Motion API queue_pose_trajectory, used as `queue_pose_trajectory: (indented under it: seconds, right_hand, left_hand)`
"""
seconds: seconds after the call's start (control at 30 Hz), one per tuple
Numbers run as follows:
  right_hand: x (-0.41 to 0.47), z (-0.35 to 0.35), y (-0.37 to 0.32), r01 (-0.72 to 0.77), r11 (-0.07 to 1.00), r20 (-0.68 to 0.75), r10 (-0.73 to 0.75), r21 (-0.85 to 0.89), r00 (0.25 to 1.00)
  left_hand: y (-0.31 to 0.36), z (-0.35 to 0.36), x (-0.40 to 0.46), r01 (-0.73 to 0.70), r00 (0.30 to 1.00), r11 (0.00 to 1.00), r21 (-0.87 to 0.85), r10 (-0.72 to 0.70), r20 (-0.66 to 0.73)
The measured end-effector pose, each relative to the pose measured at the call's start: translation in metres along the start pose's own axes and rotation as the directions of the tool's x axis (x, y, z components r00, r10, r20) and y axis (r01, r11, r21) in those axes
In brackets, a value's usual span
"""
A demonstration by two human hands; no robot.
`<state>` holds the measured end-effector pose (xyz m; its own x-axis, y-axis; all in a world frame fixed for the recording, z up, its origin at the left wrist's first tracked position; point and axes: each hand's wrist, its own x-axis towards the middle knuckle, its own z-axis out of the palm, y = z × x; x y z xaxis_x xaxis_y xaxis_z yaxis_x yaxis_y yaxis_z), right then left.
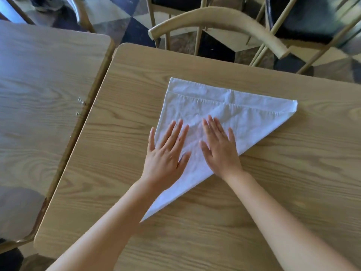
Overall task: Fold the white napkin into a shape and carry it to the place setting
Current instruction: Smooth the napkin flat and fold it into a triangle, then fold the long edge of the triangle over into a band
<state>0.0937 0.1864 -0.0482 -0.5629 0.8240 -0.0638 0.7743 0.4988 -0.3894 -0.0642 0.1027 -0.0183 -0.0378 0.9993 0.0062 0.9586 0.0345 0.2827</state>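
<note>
On wood-grain table, creased white napkin in a triangle under flat, open left hand and right hand.

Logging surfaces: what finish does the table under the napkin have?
Light wood-grain table, seen clearly in the head view.

White napkin, light wood-grain table, beige chair, dark-and-pale checkered floor

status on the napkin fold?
Done: the napkin lies on the table folded into a triangle. In hand: the left hand and right hand lie flat on it, palms down, pressing the cloth. Left: any further folds to shape it, then the carry; no place setting is in view.
</note>
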Motion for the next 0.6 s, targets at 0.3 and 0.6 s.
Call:
queue_pose_trajectory:
  seconds: [0.3,0.6]
  right_hand:
    - [0.059,-0.038,0.098,-0.207,0.958,-0.086,0.194,-0.197,0.977]
    - [0.031,-0.058,0.183,-0.418,0.881,-0.058,0.416,-0.224,0.908]
  left_hand:
    - [0.000,0.039,0.157,-0.146,0.989,0.984,0.107,0.145,0.020]
    - [-0.032,0.049,0.174,-0.087,0.996,0.982,0.165,0.081,0.042]
